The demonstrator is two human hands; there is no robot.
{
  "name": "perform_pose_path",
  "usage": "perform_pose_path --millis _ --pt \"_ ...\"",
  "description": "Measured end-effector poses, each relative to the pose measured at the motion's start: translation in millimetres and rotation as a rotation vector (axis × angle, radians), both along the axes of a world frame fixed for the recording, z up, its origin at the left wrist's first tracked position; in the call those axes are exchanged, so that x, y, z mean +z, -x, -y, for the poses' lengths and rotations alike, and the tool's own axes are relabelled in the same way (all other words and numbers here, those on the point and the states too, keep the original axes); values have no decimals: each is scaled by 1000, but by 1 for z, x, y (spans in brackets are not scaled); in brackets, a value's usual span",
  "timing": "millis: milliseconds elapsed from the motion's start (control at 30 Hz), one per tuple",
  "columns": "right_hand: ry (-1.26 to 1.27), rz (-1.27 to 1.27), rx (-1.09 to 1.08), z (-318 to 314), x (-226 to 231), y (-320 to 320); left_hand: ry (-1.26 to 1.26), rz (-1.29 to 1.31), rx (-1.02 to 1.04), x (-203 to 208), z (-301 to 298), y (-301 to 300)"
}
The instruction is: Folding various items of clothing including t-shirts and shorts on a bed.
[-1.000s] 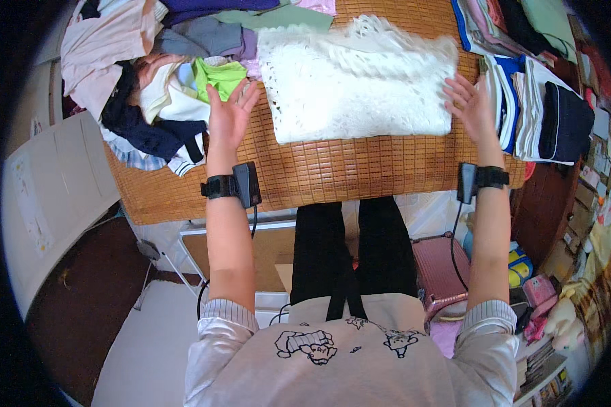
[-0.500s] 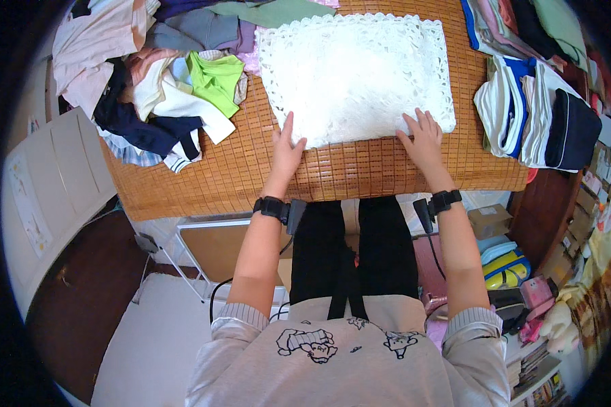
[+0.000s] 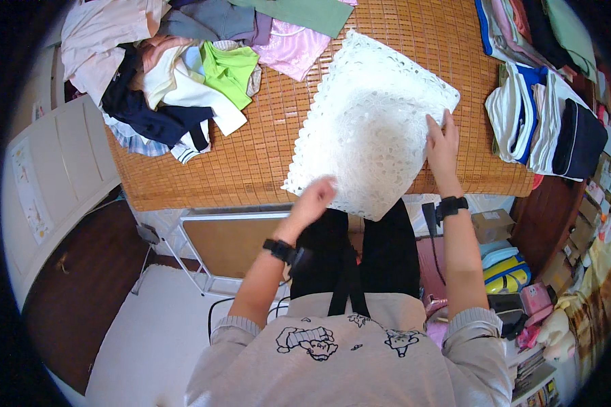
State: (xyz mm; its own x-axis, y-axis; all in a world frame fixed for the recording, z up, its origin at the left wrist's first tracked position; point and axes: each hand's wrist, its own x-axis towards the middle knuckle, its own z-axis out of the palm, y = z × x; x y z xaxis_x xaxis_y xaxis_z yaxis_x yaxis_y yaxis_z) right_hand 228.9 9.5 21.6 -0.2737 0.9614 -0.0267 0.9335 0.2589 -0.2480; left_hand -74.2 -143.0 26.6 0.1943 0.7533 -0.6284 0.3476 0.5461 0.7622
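Observation:
A folded white lace cloth (image 3: 366, 129) lies turned at an angle on the bamboo-mat table (image 3: 251, 156), its lower corner hanging over the near edge. My right hand (image 3: 441, 144) grips the cloth's right edge, fingers laid on top. My left hand (image 3: 317, 195) is blurred with motion at the cloth's lower left edge; whether it holds the cloth I cannot tell. Both wrists wear black bands.
A loose heap of clothes (image 3: 170, 74) covers the table's far left, with a green piece (image 3: 227, 68) and a pink one (image 3: 292, 51). Folded stacks (image 3: 543, 122) line the right side. A white cabinet (image 3: 54, 169) stands left; boxes and toys (image 3: 509, 264) sit on the floor right.
The lace cloth has been turned from square-on to an angle and pulled toward me. My right hand went up its right edge; my left hand swung to the lower left edge.

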Motion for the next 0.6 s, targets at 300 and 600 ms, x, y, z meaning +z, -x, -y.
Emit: perform_pose_path --millis 300,600 --pt "376 -689 -1043 73 -46 18 -413 -603 -107 -25 -135 10" --pt "788 -1375 -1232 69 -17 26 -314 -566 -222 -35 -142 -13"
